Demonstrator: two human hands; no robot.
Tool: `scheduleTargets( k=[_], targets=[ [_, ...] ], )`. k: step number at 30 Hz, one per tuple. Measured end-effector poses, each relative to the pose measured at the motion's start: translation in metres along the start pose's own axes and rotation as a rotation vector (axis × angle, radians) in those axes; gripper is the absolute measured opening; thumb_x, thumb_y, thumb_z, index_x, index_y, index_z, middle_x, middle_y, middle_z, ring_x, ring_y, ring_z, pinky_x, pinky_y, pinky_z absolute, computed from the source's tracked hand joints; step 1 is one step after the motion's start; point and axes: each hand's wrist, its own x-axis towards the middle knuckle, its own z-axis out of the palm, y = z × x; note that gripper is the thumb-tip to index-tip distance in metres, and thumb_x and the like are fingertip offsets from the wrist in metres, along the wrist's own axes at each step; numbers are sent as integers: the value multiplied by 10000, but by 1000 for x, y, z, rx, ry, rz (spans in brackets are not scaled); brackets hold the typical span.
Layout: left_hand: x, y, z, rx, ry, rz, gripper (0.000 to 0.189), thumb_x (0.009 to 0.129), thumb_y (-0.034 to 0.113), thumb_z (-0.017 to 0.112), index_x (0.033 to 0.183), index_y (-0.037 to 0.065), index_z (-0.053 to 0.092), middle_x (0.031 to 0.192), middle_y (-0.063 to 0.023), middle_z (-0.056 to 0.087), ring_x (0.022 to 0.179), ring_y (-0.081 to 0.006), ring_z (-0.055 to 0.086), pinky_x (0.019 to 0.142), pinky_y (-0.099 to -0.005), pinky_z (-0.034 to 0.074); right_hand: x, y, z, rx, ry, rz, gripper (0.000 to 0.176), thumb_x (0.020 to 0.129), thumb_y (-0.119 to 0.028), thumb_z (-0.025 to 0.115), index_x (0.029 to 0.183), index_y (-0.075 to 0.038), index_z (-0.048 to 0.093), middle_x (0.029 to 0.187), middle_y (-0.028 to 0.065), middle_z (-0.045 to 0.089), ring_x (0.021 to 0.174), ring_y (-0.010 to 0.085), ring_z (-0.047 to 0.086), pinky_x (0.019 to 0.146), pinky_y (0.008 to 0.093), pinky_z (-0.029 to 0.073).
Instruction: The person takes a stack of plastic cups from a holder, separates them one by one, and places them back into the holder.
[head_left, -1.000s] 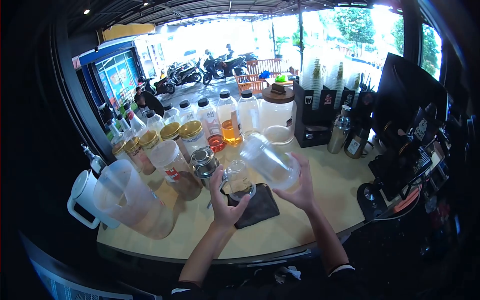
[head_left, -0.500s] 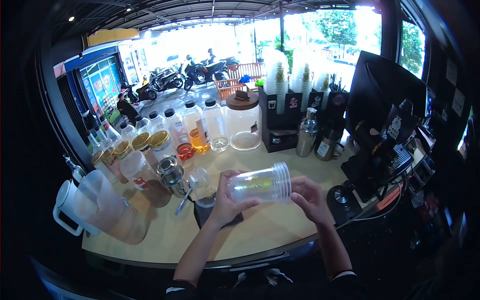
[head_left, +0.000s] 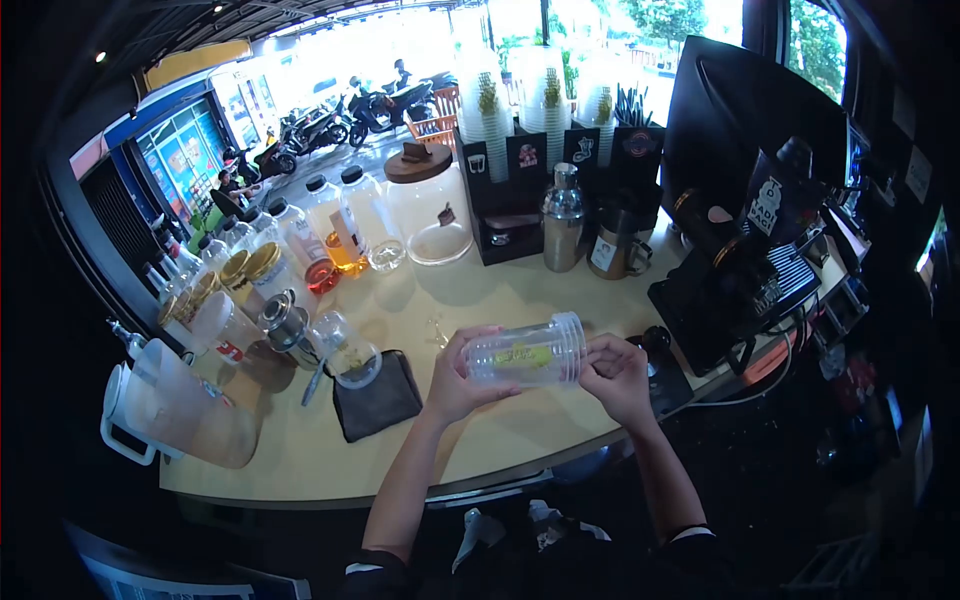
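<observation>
A short stack of clear plastic cups [head_left: 515,354] with yellow-green print lies sideways in the air above the counter, rims to the right. My left hand [head_left: 452,385] is wrapped round the base end of the stack. At the rims, my right hand [head_left: 618,380] has its fingers bent and pinched against the edge of the cups. Left of my hands, a clear cup or jar [head_left: 347,352] sits by a dark folded cloth [head_left: 378,402], with a spoon handle [head_left: 313,384] beside it.
Bottles and gold-lidded jars [head_left: 262,262] line the left, near a large pitcher [head_left: 205,410]. Behind stand a wood-lidded glass jar [head_left: 428,215], a black cup holder [head_left: 500,205], a metal shaker [head_left: 563,225] and a mug [head_left: 612,252]. A monitor [head_left: 735,130] is at the right.
The view has swung right, so the counter items shift left. My right fingers have curled in against the cup rims, which now sit closer together. My left hand keeps its hold.
</observation>
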Motion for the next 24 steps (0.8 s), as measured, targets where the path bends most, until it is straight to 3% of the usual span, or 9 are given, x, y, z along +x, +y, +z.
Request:
scheduleTargets(
  k=[7,14,16,24],
  targets=[
    [-2,-19,-9,-93,73,-44,695,604,25,832,1191,54,461,1226,-111,512,1104,-213,534,865,-338,530,8,-3,-12,-223,216,-219,135,796,35,633,915,26,570,707,10,609,652,49,588,616,182,483],
    [-8,-18,-7,-142,151,-42,713,614,25,825,1204,48,425,1213,-103,476,1129,-210,503,885,-343,530,17,-23,1,-139,74,-200,224,819,36,601,1029,21,524,776,21,608,731,68,609,655,199,495],
    [-10,-17,-8,-133,153,-13,698,621,2,814,1199,50,425,1205,-104,477,1119,-212,517,881,-349,539,16,-16,-6,-300,-96,-164,219,856,28,547,1067,19,486,794,34,601,737,86,612,674,213,500],
    [-12,-20,-9,-268,166,-38,720,593,29,842,1185,41,433,1188,-98,489,1130,-193,501,981,-348,459,30,6,11,-39,-92,-155,121,902,10,486,1022,24,482,768,54,592,742,106,611,688,222,498]
  ],
)
